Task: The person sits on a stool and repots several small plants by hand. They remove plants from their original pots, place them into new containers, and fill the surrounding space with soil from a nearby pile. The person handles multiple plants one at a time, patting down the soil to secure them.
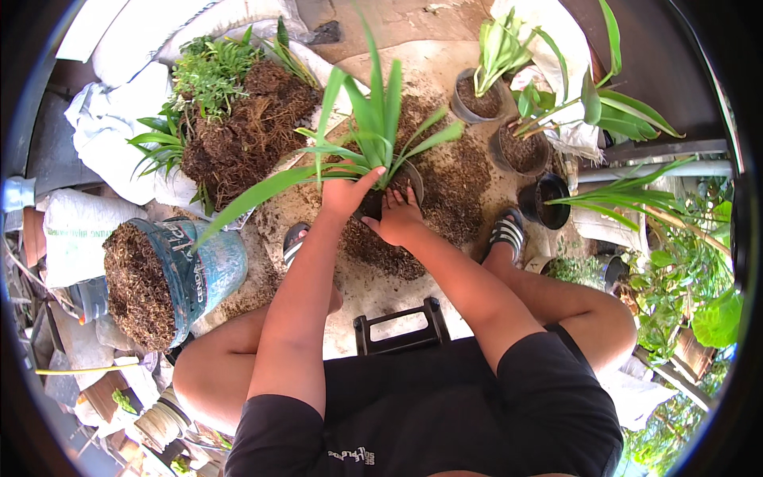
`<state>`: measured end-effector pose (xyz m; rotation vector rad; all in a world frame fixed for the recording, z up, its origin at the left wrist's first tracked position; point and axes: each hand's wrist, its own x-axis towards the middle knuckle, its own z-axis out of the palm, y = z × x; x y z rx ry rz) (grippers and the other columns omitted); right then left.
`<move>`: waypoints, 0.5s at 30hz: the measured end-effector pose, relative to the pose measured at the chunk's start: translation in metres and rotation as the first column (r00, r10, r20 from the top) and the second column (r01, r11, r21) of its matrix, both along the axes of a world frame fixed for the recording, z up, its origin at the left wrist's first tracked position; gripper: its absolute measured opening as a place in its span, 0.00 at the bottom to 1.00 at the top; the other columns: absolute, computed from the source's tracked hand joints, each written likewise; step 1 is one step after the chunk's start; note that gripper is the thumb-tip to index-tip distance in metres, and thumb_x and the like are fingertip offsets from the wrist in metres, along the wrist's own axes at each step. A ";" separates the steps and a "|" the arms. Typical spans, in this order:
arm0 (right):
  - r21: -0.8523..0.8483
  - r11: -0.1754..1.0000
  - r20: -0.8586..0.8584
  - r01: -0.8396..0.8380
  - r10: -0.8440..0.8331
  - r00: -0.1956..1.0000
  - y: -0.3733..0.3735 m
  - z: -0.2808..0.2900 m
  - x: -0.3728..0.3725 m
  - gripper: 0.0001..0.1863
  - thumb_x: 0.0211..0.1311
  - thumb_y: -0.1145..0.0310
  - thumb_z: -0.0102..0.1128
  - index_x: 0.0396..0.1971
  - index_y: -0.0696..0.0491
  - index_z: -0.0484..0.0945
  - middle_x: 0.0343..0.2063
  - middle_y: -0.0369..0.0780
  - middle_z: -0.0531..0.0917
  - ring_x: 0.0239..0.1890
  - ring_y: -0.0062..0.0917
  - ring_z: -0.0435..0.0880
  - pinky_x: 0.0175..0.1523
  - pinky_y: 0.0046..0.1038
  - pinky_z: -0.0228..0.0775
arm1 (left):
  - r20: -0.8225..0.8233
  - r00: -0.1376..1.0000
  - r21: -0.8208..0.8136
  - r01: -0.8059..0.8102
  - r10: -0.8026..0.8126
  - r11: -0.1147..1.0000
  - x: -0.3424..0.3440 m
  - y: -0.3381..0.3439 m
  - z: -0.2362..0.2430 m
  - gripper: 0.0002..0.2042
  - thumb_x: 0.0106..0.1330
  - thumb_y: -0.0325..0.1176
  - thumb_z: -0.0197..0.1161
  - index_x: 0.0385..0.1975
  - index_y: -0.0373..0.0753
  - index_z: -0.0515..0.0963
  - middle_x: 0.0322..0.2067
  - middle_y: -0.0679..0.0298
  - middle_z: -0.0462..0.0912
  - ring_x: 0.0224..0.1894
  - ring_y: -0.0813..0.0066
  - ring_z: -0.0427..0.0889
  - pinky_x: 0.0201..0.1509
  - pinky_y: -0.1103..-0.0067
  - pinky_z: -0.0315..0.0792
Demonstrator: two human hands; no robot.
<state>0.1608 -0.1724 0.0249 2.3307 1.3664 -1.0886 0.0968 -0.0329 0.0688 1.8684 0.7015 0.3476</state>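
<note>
Left hand [343, 193] grips the long-leaved green plant [373, 127] upright at its base, centred in the small dark plastic pot [397, 187]; right hand [395, 219] presses soil in, fingers curled.

I see a long-leaved green plant [373, 119] standing upright in a small dark pot [409, 179] on the soil-strewn ground, brown fibrous potting mix packed around its base.

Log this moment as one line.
left hand: holds plant upright | right hand: pressing soil at pot | bucket: tipped, left
</note>
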 end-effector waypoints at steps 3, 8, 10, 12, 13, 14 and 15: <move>0.348 0.937 0.014 0.016 -0.022 1.000 -0.021 0.020 0.008 0.41 0.74 0.38 0.37 0.68 0.60 0.66 0.71 0.48 0.66 0.76 0.38 0.58 0.79 0.50 0.39 | -0.019 0.998 -0.047 -0.066 0.065 0.997 -0.009 -0.001 -0.013 0.22 0.60 0.48 0.75 0.38 0.32 0.83 0.36 0.53 0.86 0.38 0.58 0.85 0.44 0.68 0.77; 0.787 0.353 -0.316 0.505 -0.473 0.823 -0.105 -0.007 0.048 0.25 0.70 0.60 0.56 0.61 0.57 0.74 0.62 0.49 0.75 0.71 0.43 0.66 0.73 0.49 0.58 | 0.143 0.980 0.044 -0.145 0.137 0.989 -0.020 -0.016 -0.047 0.18 0.60 0.43 0.75 0.35 0.32 0.83 0.39 0.55 0.82 0.42 0.57 0.81 0.47 0.64 0.74; 0.747 0.434 -0.232 0.503 -0.540 0.809 -0.151 -0.048 0.046 0.27 0.68 0.61 0.57 0.63 0.57 0.71 0.65 0.49 0.71 0.72 0.45 0.64 0.73 0.49 0.58 | 0.187 0.971 -0.025 -0.148 0.150 0.989 -0.016 -0.023 -0.051 0.16 0.61 0.41 0.75 0.34 0.32 0.84 0.40 0.55 0.82 0.44 0.57 0.80 0.47 0.64 0.74; 0.703 0.524 -0.163 0.481 -0.539 0.826 -0.181 -0.076 0.038 0.30 0.67 0.61 0.58 0.66 0.57 0.68 0.67 0.50 0.67 0.73 0.47 0.61 0.74 0.48 0.57 | 0.219 0.961 -0.008 -0.171 0.168 0.985 -0.014 -0.025 -0.054 0.14 0.61 0.39 0.74 0.34 0.32 0.84 0.40 0.54 0.82 0.47 0.56 0.79 0.49 0.62 0.73; 0.676 0.577 -0.134 0.459 -0.516 0.846 -0.194 -0.082 0.034 0.31 0.67 0.60 0.59 0.67 0.56 0.66 0.69 0.50 0.65 0.73 0.48 0.59 0.74 0.48 0.56 | 0.229 0.958 0.025 -0.183 0.173 0.983 -0.013 -0.026 -0.050 0.14 0.61 0.38 0.74 0.35 0.33 0.84 0.41 0.54 0.81 0.48 0.55 0.79 0.50 0.61 0.73; 0.645 0.629 -0.106 0.434 -0.489 0.866 -0.202 -0.089 0.034 0.33 0.67 0.60 0.59 0.68 0.55 0.64 0.70 0.50 0.63 0.74 0.49 0.57 0.74 0.48 0.55 | 0.222 0.959 0.036 -0.191 0.178 0.981 -0.012 -0.028 -0.047 0.13 0.61 0.37 0.74 0.37 0.33 0.84 0.42 0.54 0.81 0.49 0.55 0.79 0.52 0.61 0.72; 0.627 0.628 -0.076 0.461 -0.539 0.839 -0.206 -0.098 0.037 0.34 0.67 0.60 0.59 0.69 0.55 0.63 0.71 0.49 0.61 0.75 0.48 0.55 0.76 0.48 0.52 | 0.216 0.959 0.045 -0.200 0.186 0.979 -0.010 -0.030 -0.043 0.13 0.61 0.36 0.74 0.38 0.34 0.84 0.44 0.53 0.81 0.50 0.54 0.78 0.54 0.61 0.71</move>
